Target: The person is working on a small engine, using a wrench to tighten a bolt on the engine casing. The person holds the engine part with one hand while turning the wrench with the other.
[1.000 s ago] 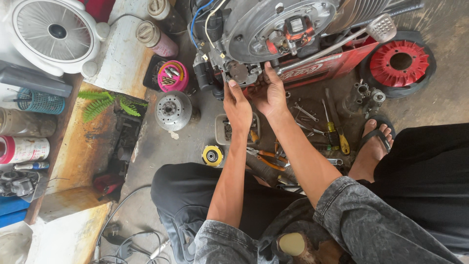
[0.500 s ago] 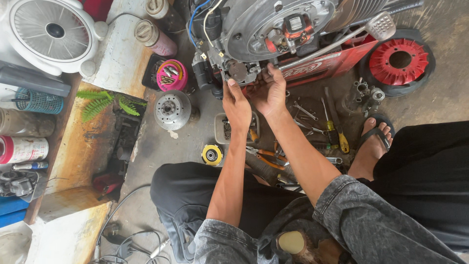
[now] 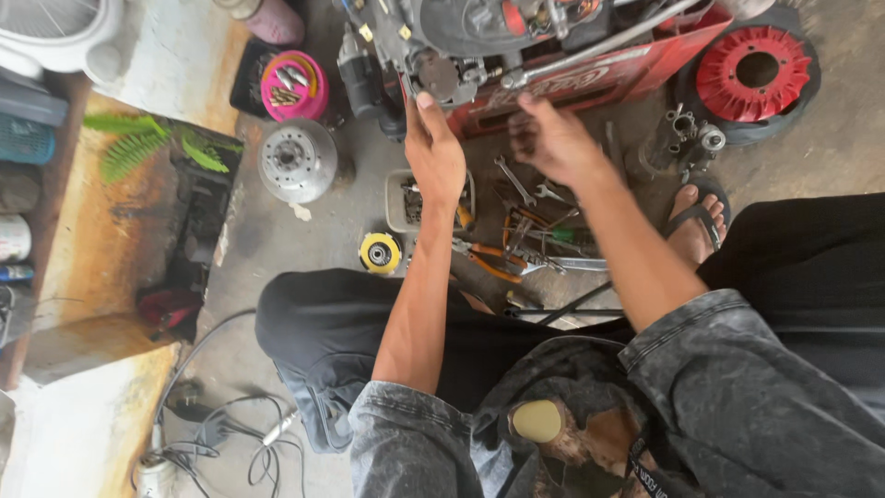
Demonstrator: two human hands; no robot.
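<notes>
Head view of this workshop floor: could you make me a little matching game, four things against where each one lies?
Things:
1. pink bowl
2. red finned wheel
3. yellow disc
4. orange-handled pliers

Places:
A. far right, beside the red engine frame
B. under the left forearm, near the knee
C. upper left, holding small metal bits
D. on the floor just below the small parts tray

Pairs: 1-C, 2-A, 3-D, 4-B
</notes>
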